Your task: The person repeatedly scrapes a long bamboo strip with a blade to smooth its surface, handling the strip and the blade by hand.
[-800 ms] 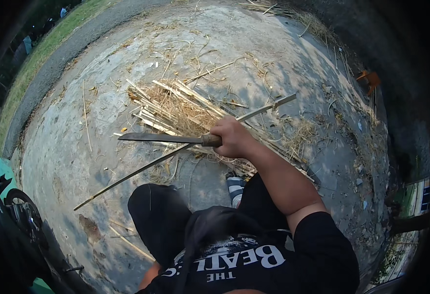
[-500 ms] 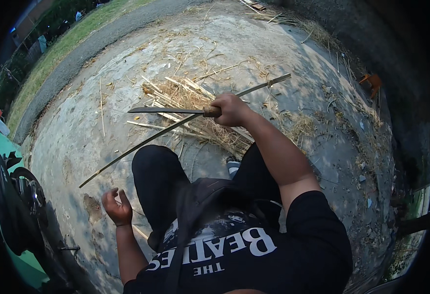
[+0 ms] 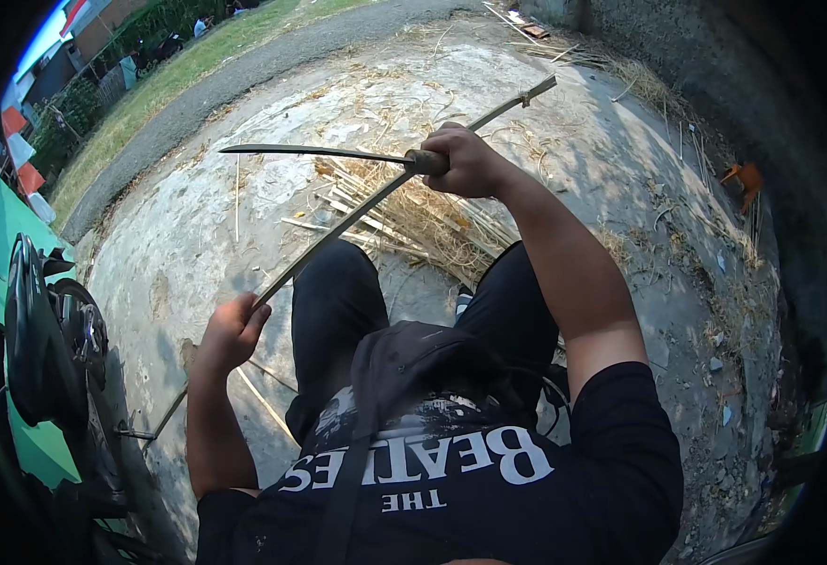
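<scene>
My right hand [image 3: 465, 162] is closed round the wooden handle of a machete [image 3: 319, 151], its long dark blade pointing left. The same hand also clasps a long bamboo strip [image 3: 338, 229], which slants from upper right to lower left and crosses the machete close to the handle. Lower down, my left hand [image 3: 232, 330] grips that strip, and its tail shows past my wrist. Beneath the right hand, a heap of split bamboo pieces and shavings [image 3: 413, 221] lies on the ground in front of my knees.
A parked motorcycle [image 3: 41, 330] stands close on my left. Thin sticks [image 3: 267, 405] lie near my left knee. A rough wall [image 3: 705, 66] runs along the right, with an orange object [image 3: 745, 184] near its foot. Beyond the concrete are a grey path [image 3: 234, 80] and grass.
My left hand, earlier apart from the bamboo strip with fingers spread, is now closed on it. The strip and machete have moved up and away, and the strip reaches further to the lower left.
</scene>
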{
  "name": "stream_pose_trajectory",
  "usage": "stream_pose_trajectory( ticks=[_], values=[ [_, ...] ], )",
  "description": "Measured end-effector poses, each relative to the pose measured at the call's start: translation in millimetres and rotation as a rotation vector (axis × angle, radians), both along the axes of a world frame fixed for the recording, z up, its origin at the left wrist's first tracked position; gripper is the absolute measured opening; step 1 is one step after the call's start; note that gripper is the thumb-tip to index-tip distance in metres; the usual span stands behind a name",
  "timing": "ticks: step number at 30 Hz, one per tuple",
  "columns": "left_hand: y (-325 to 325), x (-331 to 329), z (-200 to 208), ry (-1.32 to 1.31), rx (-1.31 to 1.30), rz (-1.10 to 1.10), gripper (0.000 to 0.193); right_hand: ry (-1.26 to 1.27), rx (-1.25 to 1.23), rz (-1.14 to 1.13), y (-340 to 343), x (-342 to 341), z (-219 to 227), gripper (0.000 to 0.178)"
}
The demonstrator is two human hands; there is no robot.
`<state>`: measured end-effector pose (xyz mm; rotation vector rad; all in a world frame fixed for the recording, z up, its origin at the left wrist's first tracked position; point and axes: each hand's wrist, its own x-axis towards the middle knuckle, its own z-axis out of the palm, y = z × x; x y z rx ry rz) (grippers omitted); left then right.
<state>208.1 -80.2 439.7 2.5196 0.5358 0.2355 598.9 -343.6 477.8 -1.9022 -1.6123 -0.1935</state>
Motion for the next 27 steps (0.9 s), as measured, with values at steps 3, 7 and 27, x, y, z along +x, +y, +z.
stream_pose_trajectory(
  ticks=[3,7,27],
  values=[
    [-11.5,9.9,-34.6,-0.025,-0.140,0.050,0.028,0.018,0.123,-0.024,5.9,6.2,-19.9,0.016],
    [-29.7,29.0,-66.2,-0.091,-0.050,0.129,0.030,-0.068,0.079,-0.306,18.6,-3.9,-51.8,0.013],
    [-43.7,67.0,-55.7,0.093,0.387,0.281,0.026,0.379,-0.398,-0.216,58.0,3.9,-138.2,0.015]
  ],
)
